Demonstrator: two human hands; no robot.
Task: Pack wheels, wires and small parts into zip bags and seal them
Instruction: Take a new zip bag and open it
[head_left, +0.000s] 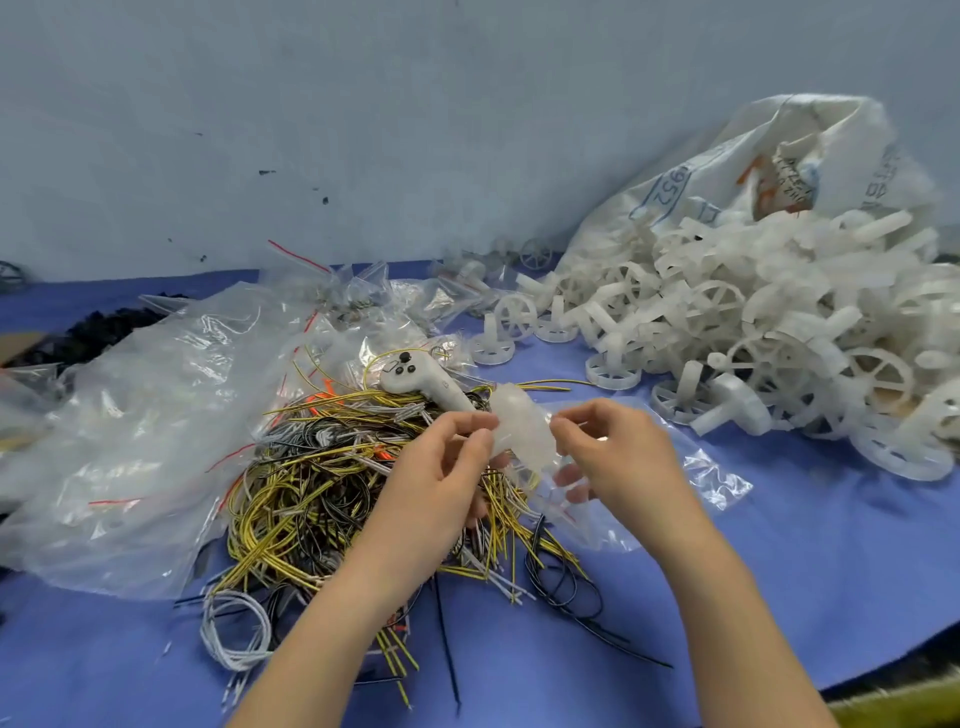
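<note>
Zip bag (524, 441) | held up over the wire pile (322, 483), wheels inside | left hand (441, 467) and right hand (608, 457) each pinch its mouth, grip narrow, likely lining up the seal | loose wheels (753, 332) heaped right on counter (779, 571)

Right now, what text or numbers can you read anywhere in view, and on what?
"952" in a blue outline, rotated, on the white woven sack.
Grey characters on the sack's right side: too blurred to read.
Dark writing on the crumpled label in the sack's mouth: unreadable.
</note>
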